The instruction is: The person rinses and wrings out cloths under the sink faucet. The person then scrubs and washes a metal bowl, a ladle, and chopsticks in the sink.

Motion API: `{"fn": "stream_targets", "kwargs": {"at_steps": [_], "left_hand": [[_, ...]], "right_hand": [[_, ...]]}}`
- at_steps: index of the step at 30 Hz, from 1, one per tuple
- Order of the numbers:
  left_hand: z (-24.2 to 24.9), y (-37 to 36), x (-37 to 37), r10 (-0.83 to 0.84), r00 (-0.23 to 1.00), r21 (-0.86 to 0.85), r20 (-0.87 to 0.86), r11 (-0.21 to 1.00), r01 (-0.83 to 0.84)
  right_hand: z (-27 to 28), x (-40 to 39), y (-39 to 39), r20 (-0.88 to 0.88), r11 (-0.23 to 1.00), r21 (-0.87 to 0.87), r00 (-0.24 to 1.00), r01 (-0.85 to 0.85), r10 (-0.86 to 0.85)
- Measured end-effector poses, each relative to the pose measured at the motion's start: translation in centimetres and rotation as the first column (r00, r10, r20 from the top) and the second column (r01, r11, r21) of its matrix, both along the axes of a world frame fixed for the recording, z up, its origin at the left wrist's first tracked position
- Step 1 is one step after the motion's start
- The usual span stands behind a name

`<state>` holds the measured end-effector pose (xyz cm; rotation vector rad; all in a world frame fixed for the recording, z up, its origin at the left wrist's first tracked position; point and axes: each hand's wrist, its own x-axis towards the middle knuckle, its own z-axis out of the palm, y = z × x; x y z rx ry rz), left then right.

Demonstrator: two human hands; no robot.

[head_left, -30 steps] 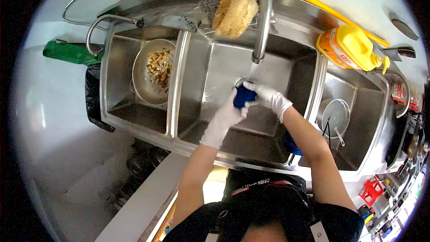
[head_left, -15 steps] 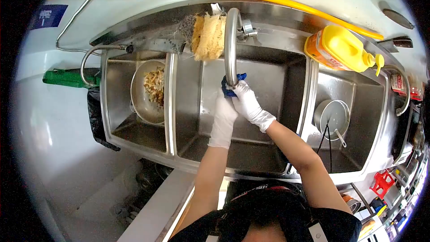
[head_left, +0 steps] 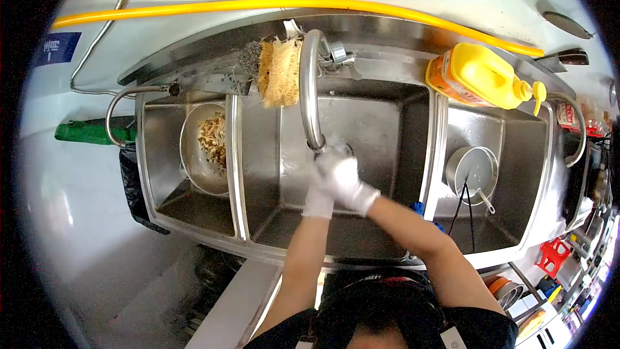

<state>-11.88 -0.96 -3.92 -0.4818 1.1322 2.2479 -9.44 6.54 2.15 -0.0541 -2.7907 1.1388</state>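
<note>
My left hand (head_left: 318,195) and my right hand (head_left: 341,174), both in white gloves, are pressed against each other over the middle basin (head_left: 374,129), just below the mouth of the curved steel faucet (head_left: 310,97). Motion blurs the gloves, and the fingers cannot be made out. A blue cloth (head_left: 418,208) lies at the divider near the basin's front right corner, partly hidden behind my right forearm. Up beside the faucet is a pale yellow fibrous scrubber (head_left: 280,72).
The left basin holds a steel bowl (head_left: 194,174) with chopped food scraps. In the right basin stands a pot (head_left: 473,168) with a ladle and chopsticks. A yellow pump bottle (head_left: 481,74) lies on the back ledge. A yellow hose (head_left: 258,4) runs along the wall.
The blue cloth has left my hands and now lies near the right divider. My hands are lower in the picture and blurred. The view has shifted slightly.
</note>
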Motion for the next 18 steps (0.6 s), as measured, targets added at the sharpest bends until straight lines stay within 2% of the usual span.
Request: {"fn": "stream_targets", "kwargs": {"at_steps": [1,2,4,5,6,8,9,10,11,12,13,14,16,18], "left_hand": [[0.8,0.8,-0.1,0.008,1.000,-0.038,0.014,0.999,-0.007],[3.0,2.7,-1.0,0.103,0.943,0.201,0.317,0.964,-0.173],[4.5,3.1,-0.7,0.079,0.920,0.269,0.384,0.944,-0.193],[3.5,2.4,-1.0,0.024,0.910,0.382,0.415,0.903,-0.198],[2.5,2.2,-0.9,-0.040,0.919,0.495,0.392,0.851,-0.174],[0.4,2.2,-0.7,0.023,0.906,0.348,0.422,0.919,-0.185],[-0.7,2.3,-0.6,0.055,0.900,0.270,0.433,0.945,-0.188],[-1.8,2.5,-0.7,0.089,0.895,0.190,0.437,0.963,-0.189],[-2.3,2.3,-0.5,0.128,0.889,0.101,0.441,0.976,-0.191],[-2.8,1.9,-0.5,0.167,0.884,0.009,0.438,0.982,-0.190],[4.2,3.4,-1.0,0.115,0.891,0.085,0.440,0.982,-0.169],[2.0,2.7,-1.1,0.022,0.929,0.223,0.370,0.968,-0.111],[3.1,2.2,-1.9,-0.034,0.941,0.235,0.337,0.971,-0.049],[1.8,0.4,-3.1,0.083,0.961,-0.004,0.265,0.996,-0.086]], "right_hand": [[0.0,-2.1,1.8,0.241,0.999,0.035,0.970,0.033,-0.040],[0.1,-4.0,3.6,0.467,0.996,0.073,0.881,0.053,-0.081],[-5.2,-5.0,4.1,0.246,0.953,0.044,0.921,0.301,-0.303],[-4.2,-4.0,3.9,0.138,0.973,0.130,0.968,0.191,-0.209],[-3.3,-3.4,3.4,0.131,0.962,0.067,0.954,0.264,-0.271],[-2.0,-1.1,1.7,0.021,0.974,-0.095,0.979,0.205,-0.204],[-2.9,0.0,-0.1,0.031,0.977,-0.017,0.977,0.213,-0.213],[-2.9,-0.1,-0.2,-0.084,0.971,-0.023,0.968,0.237,-0.238],[-3.0,-0.8,0.7,0.166,0.977,0.018,0.963,0.211,-0.211],[-3.2,-2.2,2.3,0.404,0.983,0.048,0.897,0.177,-0.181],[-3.3,-3.2,3.6,0.340,0.962,0.100,0.900,0.253,-0.272],[-5.7,-4.1,3.9,0.247,0.937,0.073,0.904,0.343,-0.350],[-6.8,-4.9,4.2,0.320,0.880,-0.034,0.839,0.475,-0.440],[-3.6,-5.1,3.7,0.310,0.740,-0.440,0.859,0.509,-0.407]]}}
